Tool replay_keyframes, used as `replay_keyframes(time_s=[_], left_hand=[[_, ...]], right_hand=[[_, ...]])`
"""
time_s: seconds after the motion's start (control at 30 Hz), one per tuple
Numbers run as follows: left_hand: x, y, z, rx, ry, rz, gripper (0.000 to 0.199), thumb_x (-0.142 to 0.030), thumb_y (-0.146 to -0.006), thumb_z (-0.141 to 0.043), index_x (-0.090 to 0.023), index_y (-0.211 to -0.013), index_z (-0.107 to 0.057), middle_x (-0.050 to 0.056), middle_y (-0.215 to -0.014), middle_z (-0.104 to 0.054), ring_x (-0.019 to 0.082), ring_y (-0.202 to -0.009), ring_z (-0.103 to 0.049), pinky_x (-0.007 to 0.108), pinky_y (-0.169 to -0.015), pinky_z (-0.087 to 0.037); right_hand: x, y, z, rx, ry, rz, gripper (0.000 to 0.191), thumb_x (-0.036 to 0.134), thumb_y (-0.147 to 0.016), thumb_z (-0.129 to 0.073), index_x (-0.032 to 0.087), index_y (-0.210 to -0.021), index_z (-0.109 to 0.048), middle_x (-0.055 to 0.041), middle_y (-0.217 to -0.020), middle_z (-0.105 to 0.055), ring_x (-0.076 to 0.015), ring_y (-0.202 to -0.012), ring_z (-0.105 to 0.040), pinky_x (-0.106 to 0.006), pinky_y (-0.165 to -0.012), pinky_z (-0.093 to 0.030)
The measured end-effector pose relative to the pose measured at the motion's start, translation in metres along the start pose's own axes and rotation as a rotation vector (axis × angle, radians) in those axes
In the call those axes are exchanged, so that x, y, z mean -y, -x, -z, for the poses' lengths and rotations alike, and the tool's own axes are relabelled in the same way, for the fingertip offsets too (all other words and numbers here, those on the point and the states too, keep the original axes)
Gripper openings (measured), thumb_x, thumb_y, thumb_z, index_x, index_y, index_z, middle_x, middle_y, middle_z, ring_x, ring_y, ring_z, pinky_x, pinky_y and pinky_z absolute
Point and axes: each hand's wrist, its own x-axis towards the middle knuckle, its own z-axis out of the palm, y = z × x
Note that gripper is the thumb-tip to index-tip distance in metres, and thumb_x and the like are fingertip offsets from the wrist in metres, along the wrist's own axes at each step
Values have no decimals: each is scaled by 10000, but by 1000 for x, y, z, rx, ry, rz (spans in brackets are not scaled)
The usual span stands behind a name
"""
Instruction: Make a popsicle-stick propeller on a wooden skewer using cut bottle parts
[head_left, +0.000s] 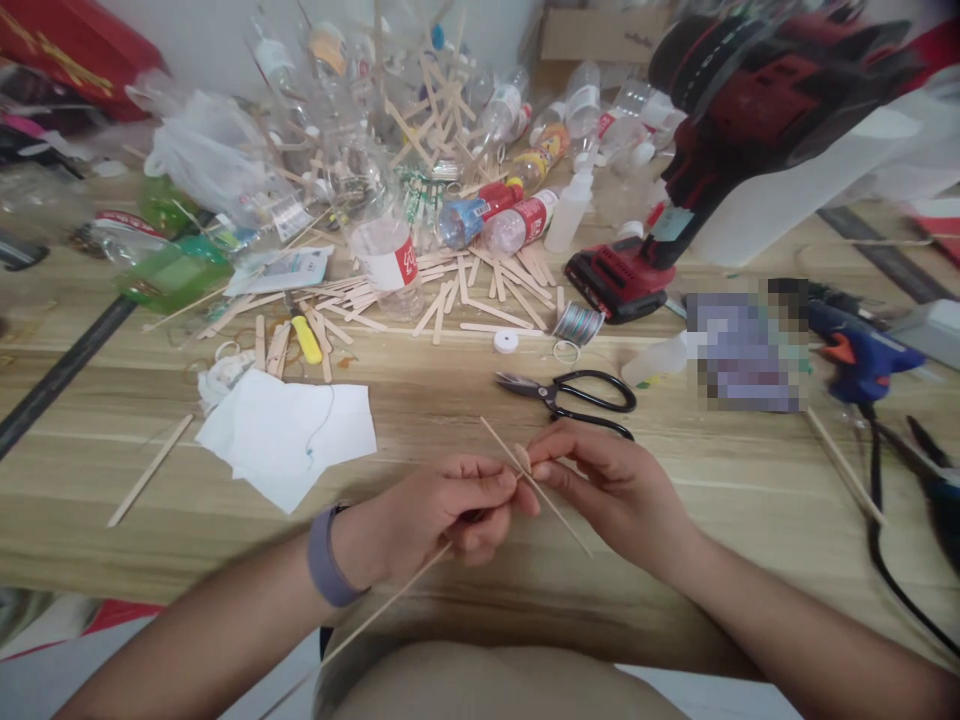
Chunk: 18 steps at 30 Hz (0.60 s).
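Note:
My left hand [469, 500], with a grey band at its wrist, is closed round a long thin wooden stick [386, 605]. That stick slants down past the table edge towards my lap. Thumb and fingers of my right hand [600, 485] pinch a shorter thin wooden stick [562, 520], which crosses in front of the left fingertips. The fingertips of both hands almost meet at the crossing and hide how the sticks touch. Just beyond my right hand lie black-handled scissors [551, 392], their blades pointing left.
White paper [292, 440] and a yellow-handled screwdriver [306, 338] lie left. Behind are a thread spool [579, 324], loose craft sticks [487, 290] and plastic bottles [386, 260]. A red-black cordless drill [675, 200] stands at right, near a blue glue gun [862, 350] with a trailing cord.

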Motion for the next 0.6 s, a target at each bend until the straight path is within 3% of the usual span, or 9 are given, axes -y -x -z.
replay_keyframes(time_s=[0.3,0.6], left_hand=[[0,-1,3,-49,-73,51,283,-445,-855,-583,-169,-791,-597,-92,-407,-413,64,-360,-237,246,-415,-146],[4,0,3,-2,-51,51,329,-496,-825,-629,-173,-771,-591,-86,-427,-437,63,-369,-264,244,-420,-162]], right_hand=[[2,-1,-2,-10,16,32,109,235,-918,-616,220,-847,-696,14,-736,-682,-112,-673,-631,-215,-627,-469],[4,4,-7,-62,56,127,109,178,-918,-592,231,-871,-675,7,-738,-663,-116,-679,-631,-213,-614,-489]])
